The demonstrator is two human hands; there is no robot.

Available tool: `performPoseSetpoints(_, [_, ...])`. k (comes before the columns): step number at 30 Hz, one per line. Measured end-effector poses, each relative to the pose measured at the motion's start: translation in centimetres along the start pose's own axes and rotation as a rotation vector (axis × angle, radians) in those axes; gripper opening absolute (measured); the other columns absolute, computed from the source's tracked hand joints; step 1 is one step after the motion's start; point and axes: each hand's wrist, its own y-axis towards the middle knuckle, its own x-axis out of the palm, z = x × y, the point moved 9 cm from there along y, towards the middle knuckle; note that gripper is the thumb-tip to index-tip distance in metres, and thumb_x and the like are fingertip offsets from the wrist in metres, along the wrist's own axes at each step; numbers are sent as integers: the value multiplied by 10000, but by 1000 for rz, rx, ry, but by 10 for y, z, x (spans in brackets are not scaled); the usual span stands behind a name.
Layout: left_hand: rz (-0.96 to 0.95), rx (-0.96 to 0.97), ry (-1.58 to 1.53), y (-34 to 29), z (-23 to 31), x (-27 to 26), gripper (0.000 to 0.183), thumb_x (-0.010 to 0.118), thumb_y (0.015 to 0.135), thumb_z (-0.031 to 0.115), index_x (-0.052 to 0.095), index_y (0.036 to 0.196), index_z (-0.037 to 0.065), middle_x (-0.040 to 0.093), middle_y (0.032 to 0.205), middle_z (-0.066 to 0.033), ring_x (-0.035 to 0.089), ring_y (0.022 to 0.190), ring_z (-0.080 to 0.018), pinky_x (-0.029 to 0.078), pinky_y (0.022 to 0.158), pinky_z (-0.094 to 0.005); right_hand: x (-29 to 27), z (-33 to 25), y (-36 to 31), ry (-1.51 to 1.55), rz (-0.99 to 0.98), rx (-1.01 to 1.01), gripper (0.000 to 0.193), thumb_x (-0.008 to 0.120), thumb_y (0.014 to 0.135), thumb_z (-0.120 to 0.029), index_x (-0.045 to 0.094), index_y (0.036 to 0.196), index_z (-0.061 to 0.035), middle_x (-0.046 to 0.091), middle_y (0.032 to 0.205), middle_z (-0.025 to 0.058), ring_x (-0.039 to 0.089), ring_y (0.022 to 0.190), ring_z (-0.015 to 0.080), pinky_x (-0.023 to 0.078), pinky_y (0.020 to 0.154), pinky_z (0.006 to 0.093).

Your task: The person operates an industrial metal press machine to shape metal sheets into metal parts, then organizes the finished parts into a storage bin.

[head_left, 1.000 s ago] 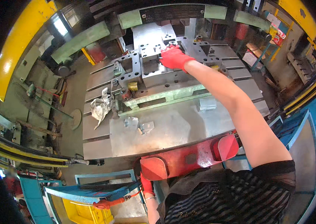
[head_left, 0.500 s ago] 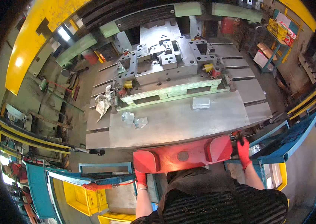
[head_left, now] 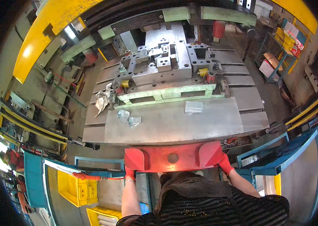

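In front of my body is a wide red control box [head_left: 185,156] with a raised curved guard near each end and a dark round spot in the middle. My left hand [head_left: 130,174], in a red glove, is at its left end, with the fingers hidden by the box. At the right end, my right hand [head_left: 225,165], also in a red glove, lies against the side; its fingers are mostly out of sight too. Beyond the box, a metal die [head_left: 160,77] stands on the grey press bed [head_left: 174,126], with a small metal part [head_left: 163,62] on top.
Clear wrapped pieces [head_left: 129,119], a white block [head_left: 194,107] and a crumpled cloth [head_left: 102,101] lie on the bed. Blue-framed racks [head_left: 279,160] flank me, and yellow bins [head_left: 77,189] stand at the left. A yellow beam [head_left: 34,45] arches overhead. Another person [head_left: 16,158] is at the far left.
My right hand has come inward and down from beside a dark object to the red box's right end. My left hand stays at the left end. The whole view has shifted slightly.
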Motion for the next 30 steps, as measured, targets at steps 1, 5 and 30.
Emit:
performPoseSetpoints(1, [-3, 0, 5, 1, -2, -1, 431, 576, 859, 213, 484, 1244, 41, 518, 1256, -138, 482, 1166, -252, 381, 975, -358, 7, 16, -2, 231, 10, 167, 384, 649, 725, -241, 591, 1047, -39, 616, 992, 173, 562, 984, 329, 439, 840, 391])
performPoseSetpoints(5, [-21, 5, 37, -3, -13, -7, 418, 573, 860, 220, 498, 1231, 43, 530, 1244, -135, 491, 1158, -254, 390, 968, -360, -5, 5, -6, 210, 50, 163, 438, 682, 710, -166, 568, 1109, -28, 621, 1060, 135, 574, 1044, 249, 433, 885, 337])
performPoseSetpoints(30, [-169, -397, 36, 1, 53, -10, 247, 583, 860, 170, 624, 1078, 64, 663, 1020, -70, 622, 895, -236, 480, 798, -332, -48, -19, -12, 478, 127, 335, 463, 692, 729, -215, 565, 1093, 41, 660, 906, 172, 646, 821, 303, 520, 685, 406])
